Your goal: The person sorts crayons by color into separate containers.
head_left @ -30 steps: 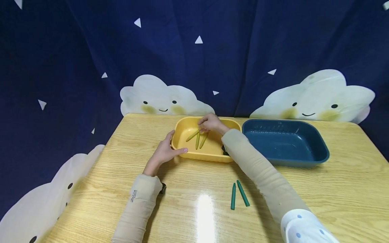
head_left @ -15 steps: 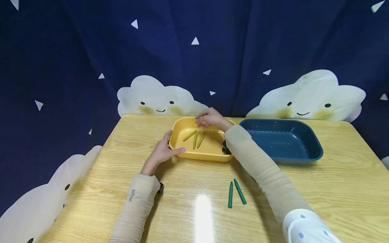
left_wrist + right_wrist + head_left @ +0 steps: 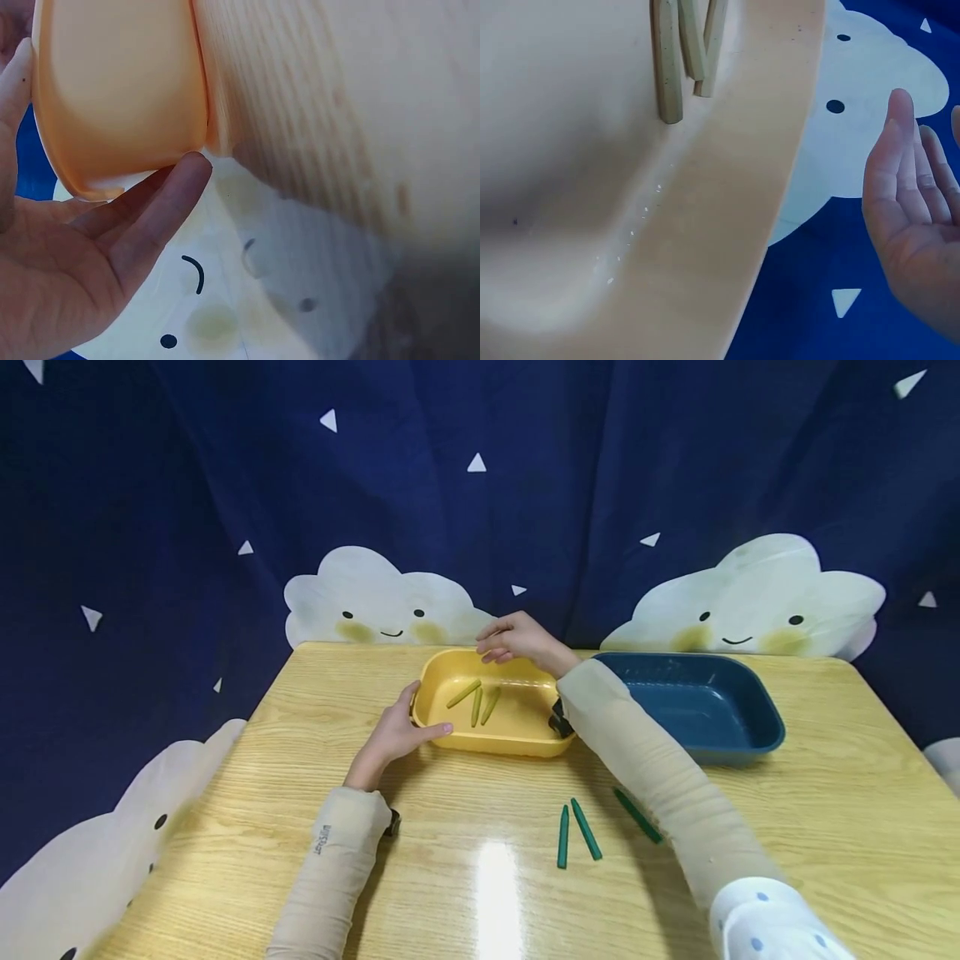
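Three yellow crayons (image 3: 463, 694) lie fanned out in the yellow plastic bin (image 3: 498, 746); their ends (image 3: 669, 82) show in the right wrist view. My left hand (image 3: 396, 732) grips the bin's left end, the thumb over the near rim and the fingers along the outer wall (image 3: 120, 161). Above the far rim hovers my right hand (image 3: 523, 639), its fingers relaxed and nothing between them. In the right wrist view that hand (image 3: 922, 217) appears beyond the rim, apart from the bin. A black wrist strap (image 3: 559, 720) shows under the right sleeve.
A dark blue bin (image 3: 720, 752) stands right of the yellow one. Nearer on the wooden table (image 3: 435, 877) lie three green crayons (image 3: 586, 829), one partly behind the right sleeve (image 3: 667, 785). A navy curtain (image 3: 420, 468) with clouds hangs behind the table.
My right hand has risen from the yellow crayons to above the far rim. The left hand keeps its hold. A third green crayon has come into view beside the right sleeve.
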{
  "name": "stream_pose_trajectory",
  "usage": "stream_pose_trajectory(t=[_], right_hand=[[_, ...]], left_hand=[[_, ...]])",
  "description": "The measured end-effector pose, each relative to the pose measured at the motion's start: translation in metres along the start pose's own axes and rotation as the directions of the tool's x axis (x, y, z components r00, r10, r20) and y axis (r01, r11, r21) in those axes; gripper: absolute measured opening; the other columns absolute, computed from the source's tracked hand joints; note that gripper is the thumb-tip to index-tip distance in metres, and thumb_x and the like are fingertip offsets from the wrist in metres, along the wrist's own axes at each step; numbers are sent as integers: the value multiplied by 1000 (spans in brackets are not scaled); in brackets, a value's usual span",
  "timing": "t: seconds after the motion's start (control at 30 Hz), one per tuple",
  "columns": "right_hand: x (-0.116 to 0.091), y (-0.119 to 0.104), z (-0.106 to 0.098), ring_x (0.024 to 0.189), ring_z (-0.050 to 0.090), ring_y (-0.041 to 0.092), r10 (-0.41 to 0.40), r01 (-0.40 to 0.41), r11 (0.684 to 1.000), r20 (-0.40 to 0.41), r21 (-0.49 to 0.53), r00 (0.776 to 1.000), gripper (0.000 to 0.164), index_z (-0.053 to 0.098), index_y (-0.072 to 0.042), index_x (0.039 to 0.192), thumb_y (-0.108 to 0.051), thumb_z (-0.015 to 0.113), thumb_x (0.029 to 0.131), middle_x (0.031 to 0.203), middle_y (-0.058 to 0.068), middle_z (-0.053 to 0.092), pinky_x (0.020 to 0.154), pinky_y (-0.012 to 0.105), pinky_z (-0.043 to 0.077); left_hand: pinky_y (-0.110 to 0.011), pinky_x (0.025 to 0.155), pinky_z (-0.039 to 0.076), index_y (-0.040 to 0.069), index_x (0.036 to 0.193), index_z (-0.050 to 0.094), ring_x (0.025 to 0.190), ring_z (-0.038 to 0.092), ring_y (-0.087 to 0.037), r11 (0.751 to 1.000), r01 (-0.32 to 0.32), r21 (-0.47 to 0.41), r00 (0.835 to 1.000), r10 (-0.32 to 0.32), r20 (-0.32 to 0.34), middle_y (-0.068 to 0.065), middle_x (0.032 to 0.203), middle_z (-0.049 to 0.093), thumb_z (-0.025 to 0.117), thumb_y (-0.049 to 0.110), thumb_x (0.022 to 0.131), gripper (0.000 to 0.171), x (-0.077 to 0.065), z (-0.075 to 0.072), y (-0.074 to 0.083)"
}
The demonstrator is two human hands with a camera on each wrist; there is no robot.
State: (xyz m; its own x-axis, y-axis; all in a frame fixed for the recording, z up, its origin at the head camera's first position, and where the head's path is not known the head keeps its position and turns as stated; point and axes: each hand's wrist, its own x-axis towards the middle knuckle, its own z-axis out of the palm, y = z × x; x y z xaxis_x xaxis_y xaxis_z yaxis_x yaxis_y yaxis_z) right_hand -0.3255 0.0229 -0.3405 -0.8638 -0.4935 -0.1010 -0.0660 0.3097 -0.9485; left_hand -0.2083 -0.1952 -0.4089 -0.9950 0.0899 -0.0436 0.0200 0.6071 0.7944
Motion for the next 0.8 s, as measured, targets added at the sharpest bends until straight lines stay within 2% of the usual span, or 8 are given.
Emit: stream_pose_trajectory(t=[0.43,0.8], right_hand=[[-21,-4,-5,76,66,21,-54,54,998,8,19,998,22,65,4,102,-9,65,84,90,12,67,75,37,51],[-56,-6,-24,82,66,24,-88,88,996,18,2,996,26,64,4,106,-12,64,85,94,14,67,76,37,51]], left_hand=[[-42,90,42,0,144,10,108,52,-33,1000,6,-16,1000,-6,11,-28,131,42,74,34,75,100,0,1,1],[-43,94,39,0,144,10,114,47,-34,1000,-4,-3,1000,4,6,-28,135,37,74,34,76,100,-2,1,1]])
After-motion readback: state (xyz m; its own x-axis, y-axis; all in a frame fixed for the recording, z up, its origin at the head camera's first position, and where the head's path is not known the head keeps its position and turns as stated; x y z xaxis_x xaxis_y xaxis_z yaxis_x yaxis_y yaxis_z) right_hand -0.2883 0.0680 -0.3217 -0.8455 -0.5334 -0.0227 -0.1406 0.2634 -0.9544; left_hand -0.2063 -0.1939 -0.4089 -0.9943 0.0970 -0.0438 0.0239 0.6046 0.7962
